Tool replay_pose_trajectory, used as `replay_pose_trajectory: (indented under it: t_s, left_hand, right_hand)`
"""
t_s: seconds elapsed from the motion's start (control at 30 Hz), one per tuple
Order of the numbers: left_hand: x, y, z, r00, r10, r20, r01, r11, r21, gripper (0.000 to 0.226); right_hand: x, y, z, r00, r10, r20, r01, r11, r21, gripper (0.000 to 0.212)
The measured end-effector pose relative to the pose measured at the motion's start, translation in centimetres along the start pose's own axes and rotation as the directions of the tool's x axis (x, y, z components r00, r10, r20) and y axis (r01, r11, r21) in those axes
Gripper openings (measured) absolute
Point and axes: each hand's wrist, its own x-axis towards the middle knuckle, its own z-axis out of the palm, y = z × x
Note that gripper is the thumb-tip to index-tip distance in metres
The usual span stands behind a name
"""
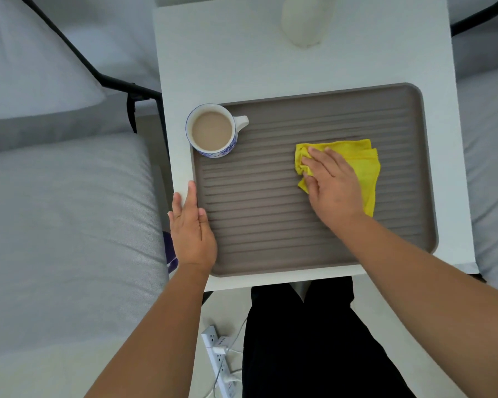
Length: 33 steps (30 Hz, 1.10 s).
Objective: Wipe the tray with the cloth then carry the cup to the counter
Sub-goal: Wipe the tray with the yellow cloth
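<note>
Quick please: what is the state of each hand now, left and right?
Left hand: open, fingers straight, resting on the tray edge.
Right hand: open, pressing the yellow cloth flat.

A grey-brown rectangular tray (314, 110) with rounded corners and a low raised rim lies flat on a white table, its floor ribbed with long parallel ridges running side to side. A bright yellow cloth (360, 165), folded into loose layers and bunched at its left edge, lies on the right half of the ribbed floor. At the tray's far left corner stands a white cup (212, 130) with a blue pattern round its lower wall, upright, its handle pointing right over the tray. It is nearly full of a pale brown milky drink. Cup and cloth are well apart.
</note>
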Motion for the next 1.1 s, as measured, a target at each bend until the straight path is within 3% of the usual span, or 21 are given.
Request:
replay_pose_trajectory:
  t_s: [0.17,0.37,0.63,0.97,1.1]
  left_hand:
    - [0.1,-0.2,0.1,1.0,0.01,-0.018,-0.011,1.0,-0.013,0.049]
    - [0.0,-0.8,0.4,1.0,0.019,-0.015,-0.019,0.999,-0.038,0.051]
    - [0.0,-0.8,0.4,1.0,-0.023,-0.007,0.023,0.999,-0.038,0.049]
    - [0.0,-0.8,0.4,1.0,-0.004,-0.017,0.003,1.0,-0.015,0.049]
    - [0.0,-1.0,0.5,1.0,-0.018,-0.018,0.017,0.999,-0.043,0.048]
  right_hand:
    - [0.7,-5.3,2.5,0.999,-0.033,0.029,0.03,0.995,0.095,0.033]
    - [2.5,-10.9,4.7,0.973,-0.125,0.194,0.104,0.988,0.117,0.039]
    - [4.1,-7.2,3.0,0.987,0.088,0.131,-0.097,0.993,0.063,0.044]
    - [5.3,-6.8,3.5,0.969,-0.173,0.178,0.156,0.982,0.106,0.037]
    - [3.9,-2.9,2.0,0.981,-0.111,0.158,0.101,0.992,0.072,0.039]
